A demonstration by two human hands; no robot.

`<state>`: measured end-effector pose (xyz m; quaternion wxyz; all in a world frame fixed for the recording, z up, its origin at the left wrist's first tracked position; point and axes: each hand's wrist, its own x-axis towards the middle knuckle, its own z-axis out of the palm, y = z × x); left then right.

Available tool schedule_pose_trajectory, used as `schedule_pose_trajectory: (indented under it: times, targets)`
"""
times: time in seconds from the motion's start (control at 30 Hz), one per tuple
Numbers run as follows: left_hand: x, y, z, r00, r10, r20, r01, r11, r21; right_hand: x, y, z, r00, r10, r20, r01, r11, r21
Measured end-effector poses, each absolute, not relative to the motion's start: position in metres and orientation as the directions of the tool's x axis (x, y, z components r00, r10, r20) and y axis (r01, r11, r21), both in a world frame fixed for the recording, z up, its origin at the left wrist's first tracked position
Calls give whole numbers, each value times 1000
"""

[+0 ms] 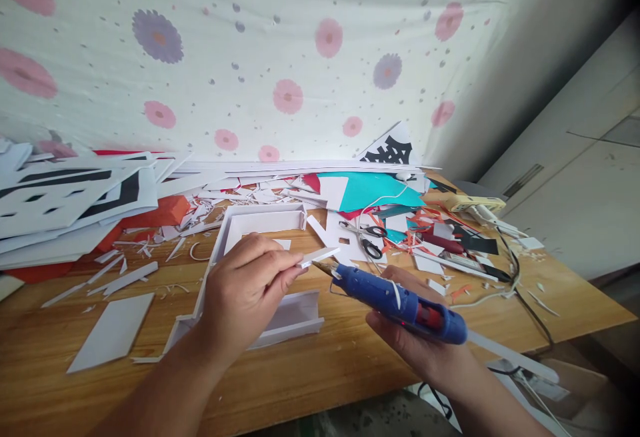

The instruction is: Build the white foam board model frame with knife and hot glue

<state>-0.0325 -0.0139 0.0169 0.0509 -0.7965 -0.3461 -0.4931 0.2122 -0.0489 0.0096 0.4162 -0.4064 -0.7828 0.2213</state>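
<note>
Pinched between the thumb and fingers of my left hand (250, 284) is a small white foam board strip (321, 256). My right hand (425, 344) is wrapped round a blue hot glue gun (385, 300), with a long glue stick (515, 356) sticking out of its back end. The gun's metal nozzle points left, at or very near the strip's edge; whether they touch I cannot tell. Beneath and behind my left hand lies a white foam board frame (265, 218) with raised walls, partly hidden by that hand and forearm.
Scissors (369, 234) with black handles lie behind the glue gun. Stacked printed white sheets (75, 190) fill the left back. A loose white panel (113, 332) rests at the left front. Scraps, a teal sheet (380, 190), a power strip (475, 204) and cables crowd the right back.
</note>
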Motion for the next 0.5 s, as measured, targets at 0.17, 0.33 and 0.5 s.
schedule_pose_trajectory:
  times: [0.17, 0.33, 0.5]
  targets:
    - [-32, -14, 18, 270, 497, 824, 607, -753, 255, 212, -48, 12, -326, 816, 477, 461, 578, -673]
    - [-31, -14, 20, 261, 483, 836, 615, -751, 241, 215, -48, 13, -309, 828, 468, 480, 561, -674]
    - [-33, -14, 19, 249, 484, 839, 619, -746, 246, 219, -48, 8, -297, 837, 460, 496, 547, -674]
